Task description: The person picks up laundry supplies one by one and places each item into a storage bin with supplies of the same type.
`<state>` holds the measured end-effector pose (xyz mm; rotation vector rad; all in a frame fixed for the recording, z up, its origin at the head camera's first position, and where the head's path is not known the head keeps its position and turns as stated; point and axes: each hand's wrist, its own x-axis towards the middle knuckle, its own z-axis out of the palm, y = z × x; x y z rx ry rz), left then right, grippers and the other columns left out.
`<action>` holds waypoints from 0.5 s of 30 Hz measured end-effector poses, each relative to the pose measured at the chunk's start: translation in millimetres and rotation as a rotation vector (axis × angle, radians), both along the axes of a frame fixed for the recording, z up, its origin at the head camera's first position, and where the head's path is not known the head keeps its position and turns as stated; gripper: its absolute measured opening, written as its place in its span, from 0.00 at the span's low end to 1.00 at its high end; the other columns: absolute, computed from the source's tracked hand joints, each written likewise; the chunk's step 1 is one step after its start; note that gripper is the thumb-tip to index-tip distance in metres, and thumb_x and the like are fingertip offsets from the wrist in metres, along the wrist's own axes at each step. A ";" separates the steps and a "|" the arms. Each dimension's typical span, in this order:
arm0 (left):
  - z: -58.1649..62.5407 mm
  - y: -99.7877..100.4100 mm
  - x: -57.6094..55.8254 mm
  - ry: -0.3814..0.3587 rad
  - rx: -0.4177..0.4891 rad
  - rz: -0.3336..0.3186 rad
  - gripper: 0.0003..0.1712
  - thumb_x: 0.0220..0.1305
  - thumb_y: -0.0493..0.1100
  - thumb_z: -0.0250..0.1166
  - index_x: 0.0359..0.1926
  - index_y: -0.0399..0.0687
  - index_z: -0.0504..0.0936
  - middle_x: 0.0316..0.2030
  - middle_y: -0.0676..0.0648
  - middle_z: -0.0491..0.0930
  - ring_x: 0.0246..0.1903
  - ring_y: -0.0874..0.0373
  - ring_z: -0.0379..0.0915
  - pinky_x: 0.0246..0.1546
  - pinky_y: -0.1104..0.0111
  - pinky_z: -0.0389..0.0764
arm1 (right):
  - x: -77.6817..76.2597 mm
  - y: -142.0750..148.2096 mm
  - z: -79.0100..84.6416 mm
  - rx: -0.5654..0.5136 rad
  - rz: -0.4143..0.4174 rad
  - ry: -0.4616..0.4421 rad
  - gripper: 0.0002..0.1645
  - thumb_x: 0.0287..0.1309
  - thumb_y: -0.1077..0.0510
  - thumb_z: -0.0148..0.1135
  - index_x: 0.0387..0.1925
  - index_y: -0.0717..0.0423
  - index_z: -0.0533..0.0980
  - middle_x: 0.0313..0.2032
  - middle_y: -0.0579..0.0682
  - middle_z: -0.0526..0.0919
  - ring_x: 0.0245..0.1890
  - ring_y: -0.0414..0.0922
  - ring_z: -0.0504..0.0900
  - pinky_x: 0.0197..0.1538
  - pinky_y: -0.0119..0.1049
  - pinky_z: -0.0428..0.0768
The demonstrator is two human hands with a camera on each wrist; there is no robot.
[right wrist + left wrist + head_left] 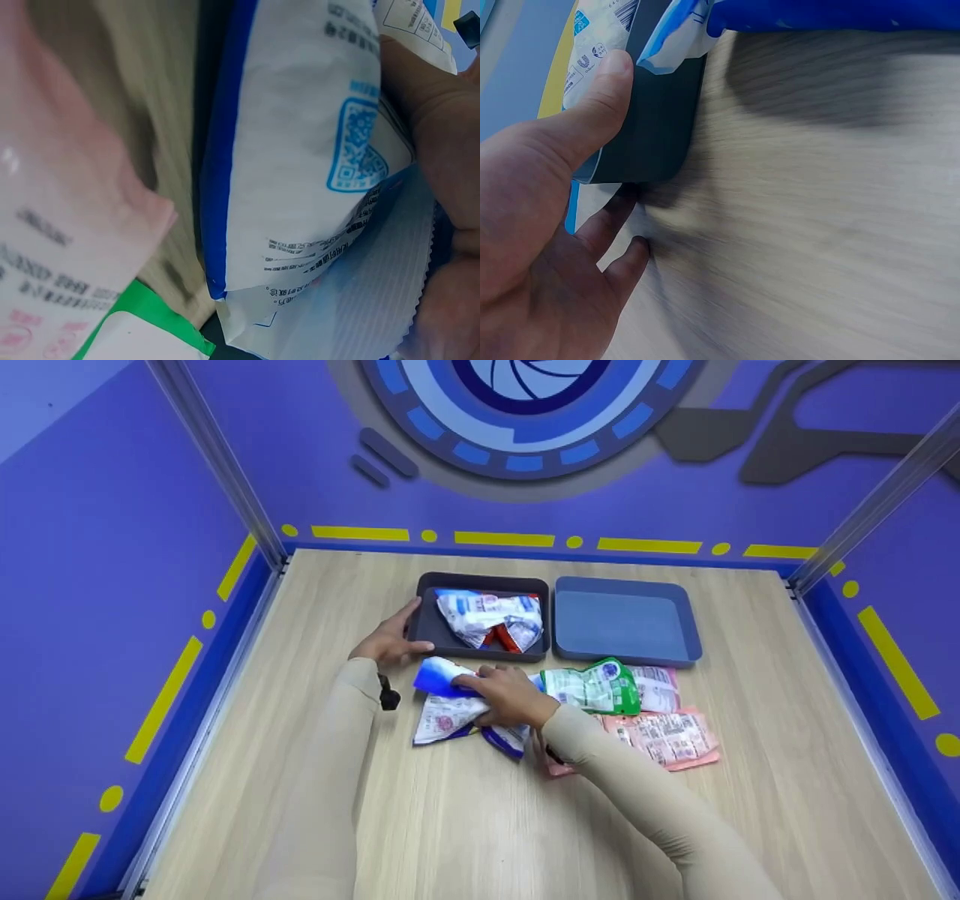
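Observation:
My left hand rests at the front left corner of a dark tray, its thumb along the front wall and its fingers spread beside the left one. White, blue and red packets lie crumpled inside that tray. In front of it, my right hand grips a blue-and-white plastic packet. White packaging with blue edges shows just below that hand. In the right wrist view, a white packet with a blue edge and a printed code is close beside the fingers.
A blue-grey tray stands right of the dark one. Right of my right hand lie a green-and-white packet, a pale pink and white packet and pink packets. Purple panels enclose the wooden table.

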<state>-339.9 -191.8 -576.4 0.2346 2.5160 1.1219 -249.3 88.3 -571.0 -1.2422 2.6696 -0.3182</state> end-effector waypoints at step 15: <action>-1.7 0.1 -1.3 -0.014 0.008 0.011 0.61 0.65 0.49 0.74 0.84 0.59 0.39 0.83 0.47 0.36 0.80 0.44 0.36 0.78 0.52 0.47 | -1.2 0.5 -1.4 -0.037 0.006 0.017 0.46 0.52 0.46 0.80 0.72 0.41 0.70 0.54 0.56 0.82 0.52 0.54 0.82 0.52 0.55 0.81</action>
